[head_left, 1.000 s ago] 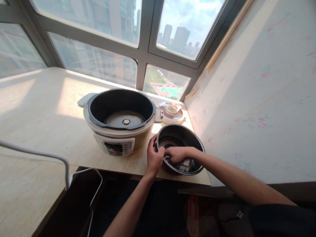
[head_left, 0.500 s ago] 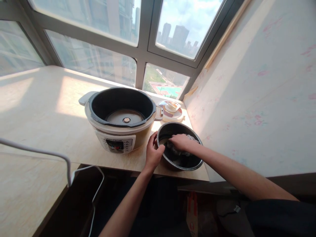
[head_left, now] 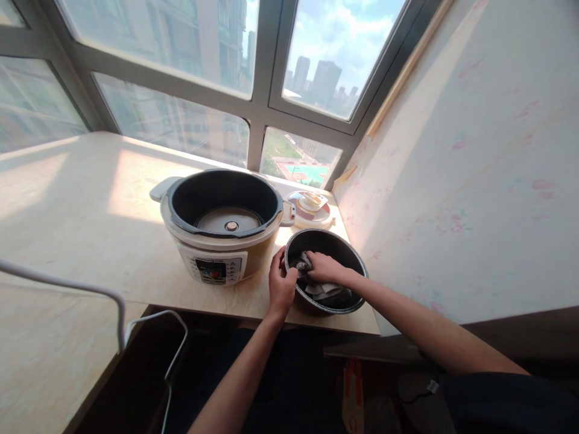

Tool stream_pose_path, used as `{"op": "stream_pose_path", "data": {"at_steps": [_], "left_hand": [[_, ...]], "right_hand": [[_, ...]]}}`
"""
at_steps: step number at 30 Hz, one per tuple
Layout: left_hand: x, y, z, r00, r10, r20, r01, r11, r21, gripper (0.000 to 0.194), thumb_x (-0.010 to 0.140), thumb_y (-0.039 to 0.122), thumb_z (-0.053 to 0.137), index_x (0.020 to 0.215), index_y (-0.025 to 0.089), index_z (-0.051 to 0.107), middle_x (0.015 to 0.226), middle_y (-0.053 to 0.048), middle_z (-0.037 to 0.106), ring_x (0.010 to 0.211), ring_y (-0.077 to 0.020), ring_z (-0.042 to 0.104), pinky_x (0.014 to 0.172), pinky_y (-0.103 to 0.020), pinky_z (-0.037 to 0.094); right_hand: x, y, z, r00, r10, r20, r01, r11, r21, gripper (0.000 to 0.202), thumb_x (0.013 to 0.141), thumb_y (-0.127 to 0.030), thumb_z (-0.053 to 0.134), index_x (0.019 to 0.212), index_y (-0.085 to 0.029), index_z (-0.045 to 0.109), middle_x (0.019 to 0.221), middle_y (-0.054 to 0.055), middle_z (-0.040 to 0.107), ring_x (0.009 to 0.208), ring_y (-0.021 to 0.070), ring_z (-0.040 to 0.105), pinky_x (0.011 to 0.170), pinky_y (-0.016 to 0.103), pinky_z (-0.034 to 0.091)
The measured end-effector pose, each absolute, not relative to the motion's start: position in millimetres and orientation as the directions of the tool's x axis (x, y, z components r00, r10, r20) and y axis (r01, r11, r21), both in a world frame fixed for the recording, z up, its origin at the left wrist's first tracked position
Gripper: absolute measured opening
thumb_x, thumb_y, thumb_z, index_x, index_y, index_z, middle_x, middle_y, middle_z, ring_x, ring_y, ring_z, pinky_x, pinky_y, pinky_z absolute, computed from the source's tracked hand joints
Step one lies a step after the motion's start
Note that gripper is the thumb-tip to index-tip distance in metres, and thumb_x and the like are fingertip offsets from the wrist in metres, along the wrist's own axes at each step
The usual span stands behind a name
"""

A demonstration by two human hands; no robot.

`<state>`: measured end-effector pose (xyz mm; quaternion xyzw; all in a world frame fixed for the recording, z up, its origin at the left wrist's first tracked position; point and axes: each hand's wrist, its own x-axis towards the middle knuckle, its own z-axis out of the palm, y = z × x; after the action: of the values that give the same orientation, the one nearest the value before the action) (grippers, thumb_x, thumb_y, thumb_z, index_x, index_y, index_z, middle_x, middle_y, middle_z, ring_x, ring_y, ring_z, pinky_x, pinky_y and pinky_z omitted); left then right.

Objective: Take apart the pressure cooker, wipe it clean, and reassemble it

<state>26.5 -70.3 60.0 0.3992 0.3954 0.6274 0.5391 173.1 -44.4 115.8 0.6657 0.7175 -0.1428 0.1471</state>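
Note:
A dark inner pot [head_left: 337, 238] stands upright on the sill, near its front right corner. My left hand [head_left: 282, 283] grips the pot's left rim, thumb at the inside edge and fingers round the outer wall. Inside the pot, my right hand [head_left: 326, 268] is closed on a crumpled grey cloth [head_left: 328, 292], pressing it toward the inner left wall. Part of the cloth spreads over the pot's bottom beneath the hand. To the left sits the electric pressure cooker body [head_left: 262, 250], lidless, its dark cavity showing a round heating plate [head_left: 212, 223].
The cooker's lid [head_left: 310, 208] lies behind the pot by the window. A white cable [head_left: 81, 284] crosses the lower left and hangs over the sill's front edge. Wallpapered wall [head_left: 452, 223] rises close on the right. A paper bag [head_left: 353, 398] stands below the sill.
My right hand has moved left inside the pot with the cloth, which now bunches near the left wall. My left hand keeps its hold on the rim. The camera view has shifted slightly.

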Motion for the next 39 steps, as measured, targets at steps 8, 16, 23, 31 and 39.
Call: {"op": "stream_pose_path", "data": {"at_steps": [8,16,23,31,39], "left_hand": [[24.4,-70.3,60.3,-0.113,0.991,0.068,-0.301,-0.099,0.948,0.055,0.07,0.015,0.057,0.125,0.018,0.063,0.128,-0.01,0.067,0.119,-0.0264,0.063,0.108,-0.04,0.047],[21.0,-70.7,63.1,-0.098,0.991,0.088,-0.237,-0.109,0.965,0.053,0.072,0.015,0.056,0.125,0.017,0.063,0.129,-0.009,0.067,0.121,-0.0252,0.062,0.11,-0.039,0.045],[14.0,-73.2,66.3,-0.048,0.988,0.147,-0.157,-0.152,0.976,0.044,0.082,0.023,0.057,0.126,0.017,0.063,0.131,-0.011,0.067,0.12,-0.0256,0.063,0.108,-0.042,0.046],[5.3,-87.4,77.5,-0.09,0.946,0.312,0.145,-0.297,0.944,0.041,0.094,0.037,0.057,0.13,0.017,0.061,0.136,-0.016,0.062,0.13,-0.0295,0.056,0.114,-0.048,0.039],[28.5,-130.7,117.1,0.513,0.657,0.552,0.312,-0.742,0.593,0.034,0.093,0.039,0.062,0.122,0.021,0.066,0.126,-0.015,0.068,0.131,-0.0322,0.056,0.113,-0.05,0.039]], "right_hand": [[168.9,-69.7,114.1,-0.271,0.846,-0.46,0.945,0.144,-0.293,0.073,0.074,-0.03,0.073,0.14,-0.016,0.045,0.13,0.019,0.058,0.107,0.0333,0.065,0.088,0.04,0.05],[163.2,-75.9,117.9,-0.137,0.841,-0.524,0.989,0.143,-0.028,0.073,0.072,-0.028,0.073,0.139,-0.019,0.045,0.122,0.02,0.064,0.103,0.0374,0.068,0.075,0.037,0.051],[163.5,-83.2,131.4,-0.2,0.941,-0.272,0.98,0.188,-0.068,0.044,0.079,-0.024,0.064,0.123,-0.022,0.057,0.115,0.013,0.069,0.1,0.0306,0.068,0.077,0.033,0.048],[208.1,-125.2,156.1,0.342,0.825,0.45,0.673,0.119,-0.73,0.054,0.073,-0.036,0.072,0.122,-0.017,0.063,0.107,0.008,0.073,0.096,0.0262,0.068,0.086,0.038,0.054],[230.5,-180.1,151.1,0.7,0.349,0.622,0.614,0.148,-0.775,0.06,0.061,-0.043,0.085,0.11,-0.013,0.066,0.107,0.012,0.073,0.099,0.0294,0.07,0.095,0.047,0.054]]}}
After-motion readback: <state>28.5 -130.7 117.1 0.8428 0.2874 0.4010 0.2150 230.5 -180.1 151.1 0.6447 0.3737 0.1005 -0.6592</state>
